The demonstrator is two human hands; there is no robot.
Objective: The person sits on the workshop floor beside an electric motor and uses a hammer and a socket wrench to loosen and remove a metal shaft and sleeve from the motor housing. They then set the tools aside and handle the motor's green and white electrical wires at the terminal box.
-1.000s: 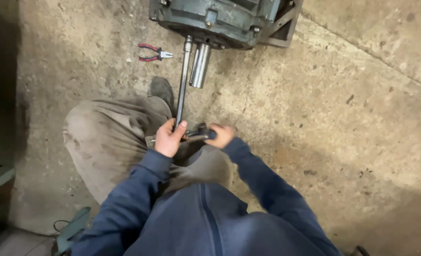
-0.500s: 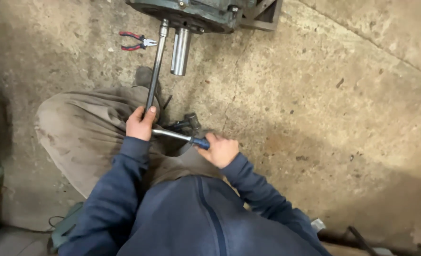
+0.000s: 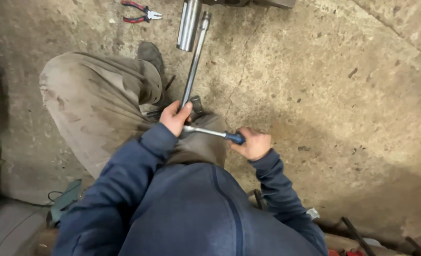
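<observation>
A long steel extension bar (image 3: 194,59) runs from my lap up toward a machine at the top edge. My left hand (image 3: 175,118) is closed around the bar's near end. A ratchet wrench (image 3: 209,132) with a blue-tipped handle sticks out sideways from that end. My right hand (image 3: 252,143) grips the handle. A thick steel shaft (image 3: 188,24) projects from the machine beside the bar. I crouch on the concrete floor (image 3: 343,95) in tan trousers and a dark blue jacket.
Red-handled pliers (image 3: 139,12) lie on the floor at the top left. A green object (image 3: 63,201) sits at the lower left. Dark rods (image 3: 355,233) and red items lie at the bottom right edge.
My right hand has swung the ratchet handle outward to the right. The view has shifted, so the machine now sits almost out of frame at the top.
</observation>
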